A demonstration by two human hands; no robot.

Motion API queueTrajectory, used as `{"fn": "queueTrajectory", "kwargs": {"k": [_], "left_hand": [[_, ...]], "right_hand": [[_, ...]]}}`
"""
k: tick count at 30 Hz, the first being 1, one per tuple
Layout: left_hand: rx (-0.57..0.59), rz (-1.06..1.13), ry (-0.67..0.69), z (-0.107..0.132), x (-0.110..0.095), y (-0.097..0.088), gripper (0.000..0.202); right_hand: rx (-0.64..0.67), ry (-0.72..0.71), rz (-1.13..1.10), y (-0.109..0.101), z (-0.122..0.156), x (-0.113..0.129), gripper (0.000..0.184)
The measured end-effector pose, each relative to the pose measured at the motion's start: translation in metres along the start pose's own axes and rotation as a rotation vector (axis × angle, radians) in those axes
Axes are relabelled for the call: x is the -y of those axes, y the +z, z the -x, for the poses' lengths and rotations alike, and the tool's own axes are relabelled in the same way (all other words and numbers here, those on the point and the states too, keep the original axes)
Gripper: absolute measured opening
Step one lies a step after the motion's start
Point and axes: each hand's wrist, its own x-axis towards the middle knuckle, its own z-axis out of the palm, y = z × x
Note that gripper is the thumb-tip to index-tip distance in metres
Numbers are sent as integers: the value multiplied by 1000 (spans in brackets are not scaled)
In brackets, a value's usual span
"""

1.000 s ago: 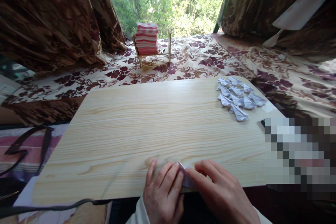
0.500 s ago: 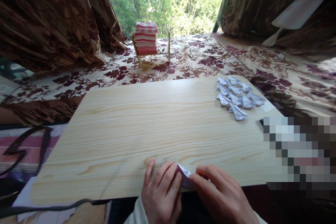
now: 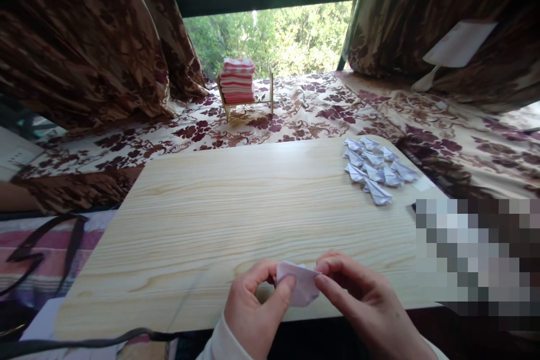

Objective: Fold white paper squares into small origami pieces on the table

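Lifts paper [image 3: 297, 291] off table [image 3: 253, 197] since before, pinching it between left hand [image 3: 253, 318] and right hand [image 3: 367, 309]; risks skewing fold through uneven pull.

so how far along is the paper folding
Done: a cluster of folded paper pieces lies far right on the table. In hand: the left hand and right hand pinch one more paper piece, held above the near edge. Left: probably finishing its folds; no unfolded sheets show.
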Motion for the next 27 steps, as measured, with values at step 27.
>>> {"fn": "queueTrajectory", "kwargs": {"k": [27], "left_hand": [[-16, 232, 36, -4, 0, -1, 15]], "right_hand": [[-136, -270, 124, 0, -4, 9, 10]]}}
